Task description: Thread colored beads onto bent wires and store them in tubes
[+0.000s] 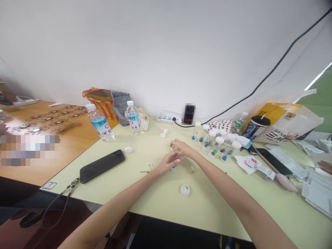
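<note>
Near the middle of the table, my left hand curls around a small clear tube with a bit of blue at its lower end. Most of the tube is hidden behind the fingers. My right hand reaches over from the right, fingers bent at the tube's upper end. A thin metal piece lies just right of the hands, and thin dark wire-like pieces lie to the left. Closer to me sits a round white cap. Several capped clear tubes with blue or green inside stand to the right.
White caps lie behind the hands, another cap at left. A black phone and water bottles occupy the left. A power strip lies by the wall. Right: a cup, a paper bag, another person's hand.
</note>
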{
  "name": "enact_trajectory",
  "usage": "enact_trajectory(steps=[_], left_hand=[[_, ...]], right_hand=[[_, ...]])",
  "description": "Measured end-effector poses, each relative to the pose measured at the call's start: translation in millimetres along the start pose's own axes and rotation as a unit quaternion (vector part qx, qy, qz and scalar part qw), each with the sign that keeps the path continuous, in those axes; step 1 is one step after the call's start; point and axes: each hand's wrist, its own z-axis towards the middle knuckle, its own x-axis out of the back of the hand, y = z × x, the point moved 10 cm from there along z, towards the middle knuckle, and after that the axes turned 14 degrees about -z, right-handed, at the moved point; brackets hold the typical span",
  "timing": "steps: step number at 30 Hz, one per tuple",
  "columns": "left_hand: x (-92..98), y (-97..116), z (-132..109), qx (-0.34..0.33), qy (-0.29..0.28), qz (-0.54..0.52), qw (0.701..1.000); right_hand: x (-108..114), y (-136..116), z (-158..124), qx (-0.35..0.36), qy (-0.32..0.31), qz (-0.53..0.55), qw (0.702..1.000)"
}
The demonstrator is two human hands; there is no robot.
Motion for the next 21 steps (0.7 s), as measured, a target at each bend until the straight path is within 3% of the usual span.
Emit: enact_trajectory(steps=[3, 7, 13, 21], left_hand=[[8.3, 0.5, 0.5, -0.012, 0.017, 0.004, 1.000], [15.1, -2.8, 1.9, -0.020, 0.030, 0.011, 0.999], [14.8, -5.7, 3.2, -0.018, 0.029, 0.028, 0.999], [15.0, -0.3, 2.1, -0.018, 0.036, 0.049, 0.998]], right_hand=[[6.7, 5.6, -10.9, 0.006, 0.034, -0.005, 0.999], [35.0, 23.6, -45.9, -0.012, 0.102, 0.017, 0.995], [64.1, 13.4, -94.2, 0.050, 0.077, 0.088, 0.992], [77.2, 2.0, -97.9, 0.058, 0.102, 0.122, 0.985]])
